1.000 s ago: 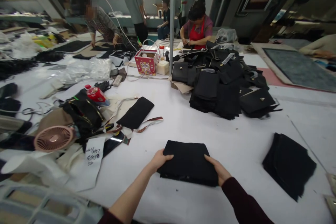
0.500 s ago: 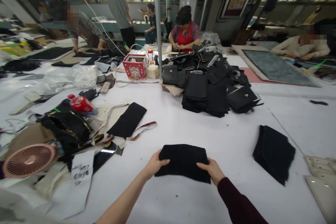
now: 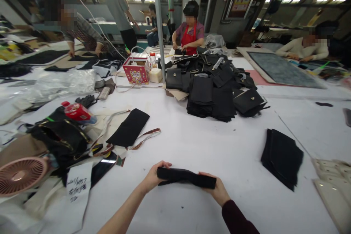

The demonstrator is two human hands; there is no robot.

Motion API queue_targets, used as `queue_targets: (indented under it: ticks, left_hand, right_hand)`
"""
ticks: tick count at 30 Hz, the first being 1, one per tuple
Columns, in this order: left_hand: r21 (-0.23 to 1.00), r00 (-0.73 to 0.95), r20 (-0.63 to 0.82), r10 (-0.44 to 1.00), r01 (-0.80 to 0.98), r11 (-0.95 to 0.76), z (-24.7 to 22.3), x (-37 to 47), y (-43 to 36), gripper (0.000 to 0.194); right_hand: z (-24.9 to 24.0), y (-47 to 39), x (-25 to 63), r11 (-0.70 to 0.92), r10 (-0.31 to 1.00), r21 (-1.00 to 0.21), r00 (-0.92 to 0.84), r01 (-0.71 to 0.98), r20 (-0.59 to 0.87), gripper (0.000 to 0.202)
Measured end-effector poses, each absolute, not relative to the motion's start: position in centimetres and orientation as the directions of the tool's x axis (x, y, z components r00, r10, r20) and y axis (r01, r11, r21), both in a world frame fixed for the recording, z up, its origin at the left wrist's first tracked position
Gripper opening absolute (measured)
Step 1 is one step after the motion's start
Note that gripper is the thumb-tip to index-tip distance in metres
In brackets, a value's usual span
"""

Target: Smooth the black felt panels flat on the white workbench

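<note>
In front of me I hold a stack of black fabric pieces (image 3: pixel 186 177), tilted so that its long edge faces me and bowed a little in the middle. My left hand (image 3: pixel 156 176) grips its left end, with fingers behind it. At the right end my right hand (image 3: pixel 215 188) is closed round it, fingers along the back. Another black fabric piece (image 3: pixel 128 128) lies flat to the left, beyond my left hand. To the right rests a separate stack of black pieces (image 3: pixel 282 159) with uneven edges.
A heap of black bags and flaps (image 3: pixel 214 87) stands at the table's middle, beside a metal pole (image 3: pixel 159 25). On the left are a pink fan (image 3: pixel 22 175), a red-labelled bottle (image 3: pixel 78 112) and a handwritten paper (image 3: pixel 78 186). Beige pieces (image 3: pixel 329 190) lie right. Several people work across the table.
The stack in my hands has turned from showing its broad face to showing its long edge. My fingers have shifted round its ends. The view has swung slightly to the right.
</note>
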State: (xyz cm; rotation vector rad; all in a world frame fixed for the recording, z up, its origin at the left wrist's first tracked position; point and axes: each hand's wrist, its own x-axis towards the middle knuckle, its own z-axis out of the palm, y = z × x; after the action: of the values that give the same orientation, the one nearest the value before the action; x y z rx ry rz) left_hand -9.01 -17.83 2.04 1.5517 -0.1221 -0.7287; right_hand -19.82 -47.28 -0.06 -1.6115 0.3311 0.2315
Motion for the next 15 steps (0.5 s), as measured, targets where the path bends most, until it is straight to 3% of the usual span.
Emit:
queue_targets:
  ticks: [5,8,12,15]
  left_hand:
    - [0.918,0.804,-0.395,-0.445,0.364,-0.156,2.6,-8.6,-18.2,0.030]
    - [0.919,0.795,-0.394,-0.462,0.341,-0.197,3.1,-8.5,-18.3,0.029]
    - [0.861,0.748,-0.497,-0.440,0.489,-0.141,2.3,-9.1,-19.0,0.043]
    - [0.801,0.697,-0.584,-0.417,0.579,-0.153,1.2,-9.7,-19.5,0.044]
  right_hand:
    - [0.8,-47.6,-18.6,-0.059,-0.036,-0.926,0.928,-0.373,-0.371,0.044]
    - [1.0,-48.1,-18.6,0.000,-0.039,-0.886,0.886,-0.463,-0.462,0.047]
    - [-0.4,-48.3,-19.1,0.195,0.014,-0.727,0.743,-0.659,-0.669,0.048]
    - [-1.7,-48.1,-19.5,0.280,0.041,-0.635,0.670,-0.720,-0.741,0.052]
